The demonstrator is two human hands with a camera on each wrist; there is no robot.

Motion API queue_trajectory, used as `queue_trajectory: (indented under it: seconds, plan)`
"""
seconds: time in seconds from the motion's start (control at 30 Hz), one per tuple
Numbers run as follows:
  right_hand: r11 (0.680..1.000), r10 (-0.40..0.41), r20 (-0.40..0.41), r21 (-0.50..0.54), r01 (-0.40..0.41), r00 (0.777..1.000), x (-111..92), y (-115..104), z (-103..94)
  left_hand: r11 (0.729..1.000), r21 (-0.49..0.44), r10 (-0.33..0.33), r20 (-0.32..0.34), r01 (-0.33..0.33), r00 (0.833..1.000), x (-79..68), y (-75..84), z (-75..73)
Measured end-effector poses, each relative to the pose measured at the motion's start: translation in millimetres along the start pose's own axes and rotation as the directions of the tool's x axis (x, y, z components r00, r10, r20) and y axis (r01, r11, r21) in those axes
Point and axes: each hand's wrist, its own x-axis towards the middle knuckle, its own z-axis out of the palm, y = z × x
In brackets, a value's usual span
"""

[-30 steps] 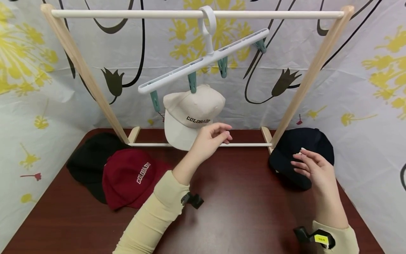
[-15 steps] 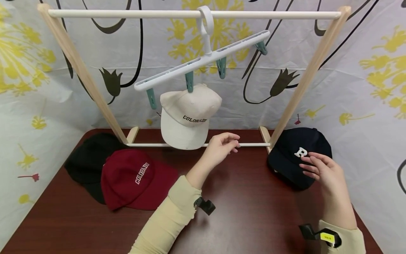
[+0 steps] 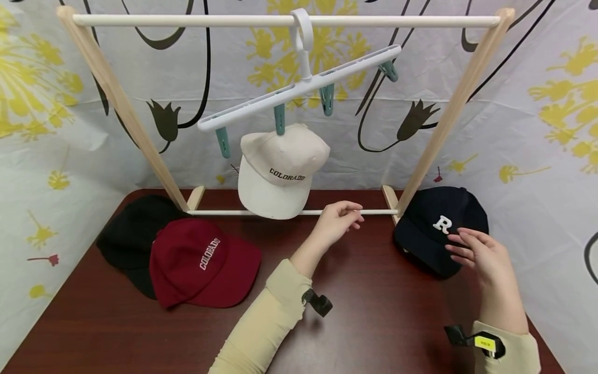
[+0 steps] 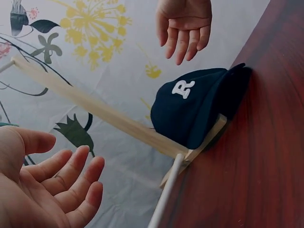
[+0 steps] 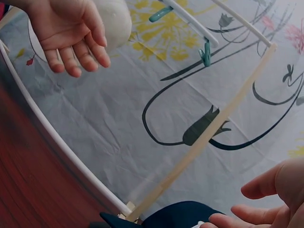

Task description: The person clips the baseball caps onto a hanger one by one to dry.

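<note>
brown tabletop bears the navy cap nearer the right of two hands.

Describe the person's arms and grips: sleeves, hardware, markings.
The left sleeve and right sleeve are pale khaki. Wrists carry a black left mount and a black right mount; a yellow label marks the right one, print too small to read. The left grip and right grip are ungloved hands.
</note>
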Motion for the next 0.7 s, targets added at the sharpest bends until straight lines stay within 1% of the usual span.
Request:
queue_trajectory:
  seconds: [0.1,0.27,0.47,0.57,0.7]
  plan:
    - [1.000,0.019,-0.016,-0.009,-0.020,1.000,2,1,-1.8,1.000,-0.010,-0.023,0.007,0.023,1.000,2.2,-5.8,5.3]
    - [0.998,0.051,-0.041,-0.038,-0.053,0.998,4,4,-4.9,0.999,-0.033,-0.038,0.009,0.038,0.999,5.0,-13.2,15.0]
    - [0.988,0.091,-0.048,-0.118,-0.096,0.995,7,8,-11.4,0.997,-0.038,-0.062,-0.002,0.062,0.998,11.0,-19.7,28.1]
    - [0.980,0.111,-0.057,-0.159,-0.119,0.992,8,10,-14.4,0.996,-0.034,-0.086,-0.009,0.085,0.996,13.2,-21.5,33.6]
    - [0.966,0.134,-0.076,-0.210,-0.147,0.988,10,12,-18.7,0.995,-0.024,-0.100,-0.014,0.099,0.995,15.8,-25.0,40.0]
